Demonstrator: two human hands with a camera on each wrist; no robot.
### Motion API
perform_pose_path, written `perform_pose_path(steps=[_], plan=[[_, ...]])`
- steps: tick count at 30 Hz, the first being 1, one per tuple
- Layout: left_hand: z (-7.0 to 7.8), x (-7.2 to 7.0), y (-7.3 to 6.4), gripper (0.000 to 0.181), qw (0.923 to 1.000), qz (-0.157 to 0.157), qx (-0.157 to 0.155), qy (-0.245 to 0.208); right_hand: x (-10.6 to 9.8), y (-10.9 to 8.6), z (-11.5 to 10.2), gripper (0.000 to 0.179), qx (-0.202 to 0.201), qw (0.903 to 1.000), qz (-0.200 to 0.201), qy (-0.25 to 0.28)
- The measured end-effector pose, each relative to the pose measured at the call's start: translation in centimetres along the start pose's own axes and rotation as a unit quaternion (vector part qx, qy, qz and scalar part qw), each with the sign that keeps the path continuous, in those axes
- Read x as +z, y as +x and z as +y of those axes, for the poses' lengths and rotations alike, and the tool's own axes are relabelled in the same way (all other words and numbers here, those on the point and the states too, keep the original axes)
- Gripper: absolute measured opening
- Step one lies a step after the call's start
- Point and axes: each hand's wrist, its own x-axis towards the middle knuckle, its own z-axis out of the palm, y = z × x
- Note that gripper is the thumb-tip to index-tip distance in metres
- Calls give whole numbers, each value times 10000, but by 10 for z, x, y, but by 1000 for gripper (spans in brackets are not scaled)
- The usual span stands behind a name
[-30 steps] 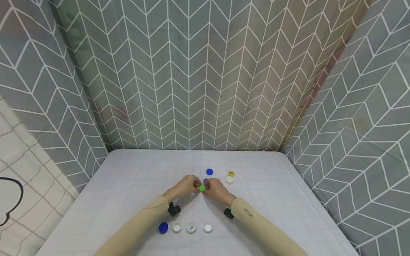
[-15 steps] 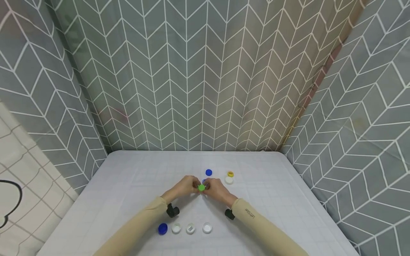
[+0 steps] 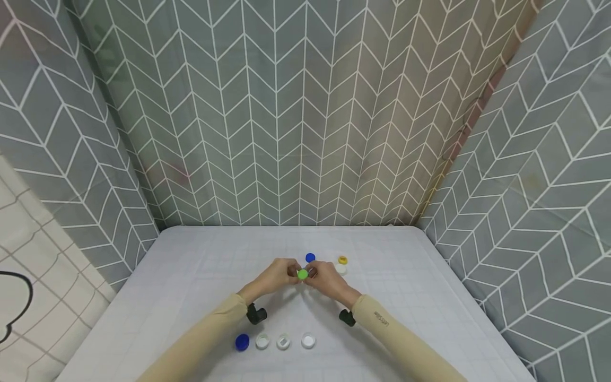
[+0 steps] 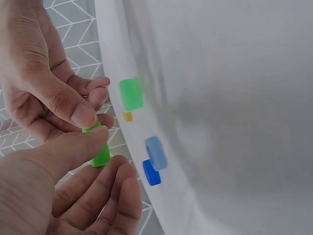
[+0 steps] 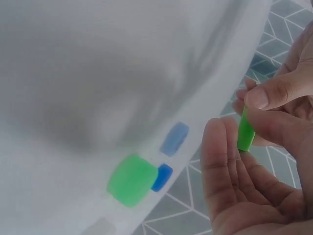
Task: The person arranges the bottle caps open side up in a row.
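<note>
In the head view a green bottle cap [image 3: 303,274] is pinched between my left hand [image 3: 281,272] and my right hand [image 3: 326,278]. The left wrist view shows this green cap [image 4: 101,154] tilted on edge, with both thumbs pressing at its upper end and fingers behind. From the right wrist, my right hand [image 5: 259,186] holds the cap [image 5: 246,132] at its side, while the left hand [image 5: 286,88] reaches in from above. Beyond the hands lie a light blue cap [image 4: 156,153], a blue cap [image 4: 151,172] and a cap that looks green from the side [image 4: 131,94].
A yellow cap [image 3: 342,260] lies at the back right beside a pale cap [image 3: 341,269]. Along the front of the white table [image 3: 215,244] sit a dark blue cap [image 3: 242,342] and three white caps [image 3: 308,340] in a row. Patterned curtains [image 3: 286,132] stand behind the table.
Both hands have shifted slightly away from me and to the right with the green cap between them. They now cover the light blue cap in the head view.
</note>
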Motion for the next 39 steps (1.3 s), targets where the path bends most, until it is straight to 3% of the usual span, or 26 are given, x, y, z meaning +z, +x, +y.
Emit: perform_pose_path(steps=[11, 27, 39], plan=[[18, -7, -3, 25, 9998, 48, -71, -158, -13, -12, -7, 23, -251, 9993, 232, -123], [42, -13, -15, 24, 9996, 124, 151, -220, -31, -33, -23, 31, -309, 9984, 232, 419], [46, -8, -23, 26, 9993, 237, 213, -185, -30, -43, -27, 30, -435, 9971, 399, 474]])
